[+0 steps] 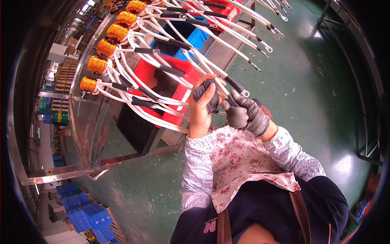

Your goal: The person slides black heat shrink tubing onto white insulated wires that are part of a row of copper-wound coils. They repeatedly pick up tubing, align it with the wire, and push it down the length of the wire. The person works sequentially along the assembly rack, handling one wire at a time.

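My bare left hand (198,113) is closed around a dark, bulky object (206,92) whose kind I cannot make out. Beside it, my right hand (252,118) in a grey glove has its fingers wrapped round a black sleeve (232,99) that seems to sit on a white cable. Another black-sleeved cable end with a metal ring lug (245,93) lies just beyond the glove. Several copper-wound coils (118,32) stand in a row at the upper left. From them, white cables (162,109) with black sleeves stretch toward my hands.
Under the cables stand a red crate (183,67), a blue crate (198,39) and a black bin (136,130). A metal frame (99,140) borders the work area. Lugged cable ends (266,46) overhang the green floor (300,93). Blue crates (91,215) sit at the lower left.
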